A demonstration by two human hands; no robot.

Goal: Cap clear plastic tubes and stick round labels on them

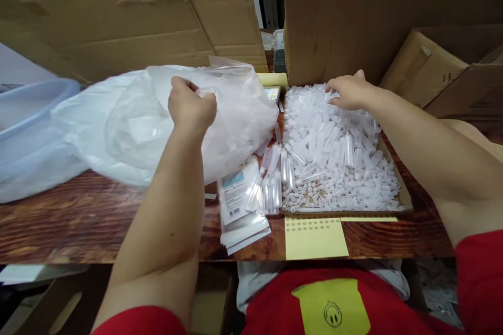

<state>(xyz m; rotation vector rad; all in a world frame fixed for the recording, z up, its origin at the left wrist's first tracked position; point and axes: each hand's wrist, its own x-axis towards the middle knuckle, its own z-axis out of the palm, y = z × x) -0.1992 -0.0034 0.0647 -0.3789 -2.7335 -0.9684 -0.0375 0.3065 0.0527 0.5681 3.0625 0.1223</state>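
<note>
Brown wood-grain worktop [39,225] carried a white plastic bag [239,120], its long axis running left to right; which end was its mouth could not be told. Beside it, a cardboard tray [407,202] held heaped translucent pieces [314,138]. The left hand [191,104] pinched the bag's film; the right hand [349,92] curved over the heap's far side, its grasp unclear. Handling both seemed the step in hand, the next move calling for a light pinch. By the tray's left edge, clear tubes [268,193] pointed roughly lengthwise toward the person.
</note>
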